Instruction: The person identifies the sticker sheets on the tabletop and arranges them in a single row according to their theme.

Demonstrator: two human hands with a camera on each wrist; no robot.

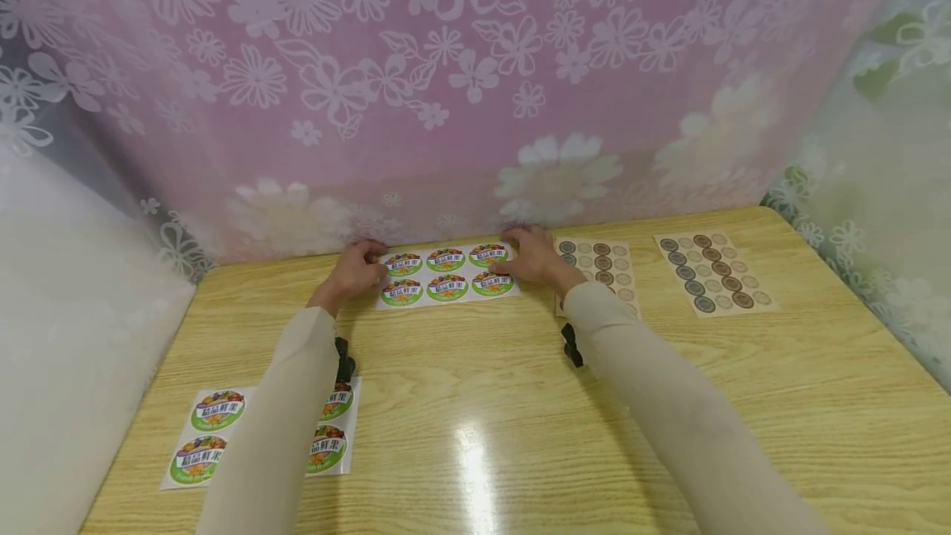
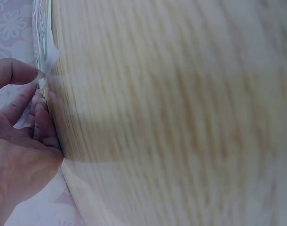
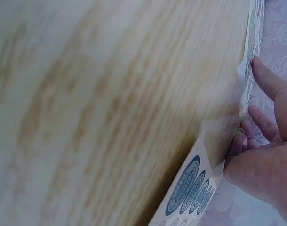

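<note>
Fruit-sticker sheets (image 1: 210, 433) lie at two depths on the wood-grain surface (image 1: 461, 370): one near at left, partly hidden by the left sleeve (image 1: 271, 411), the other, the far sheet (image 1: 446, 275), along the back edge between the left hand (image 1: 357, 275) and right hand (image 1: 538, 258). Settling that far sheet well probably calls for keeping both ends level and easing its slightly raised margin down without a crease. Both arms stretch forward, each thumb touching the paper, though I can't tell whether either grip pinches it, with a flowered curtain (image 1: 446, 106) just beyond.
</note>
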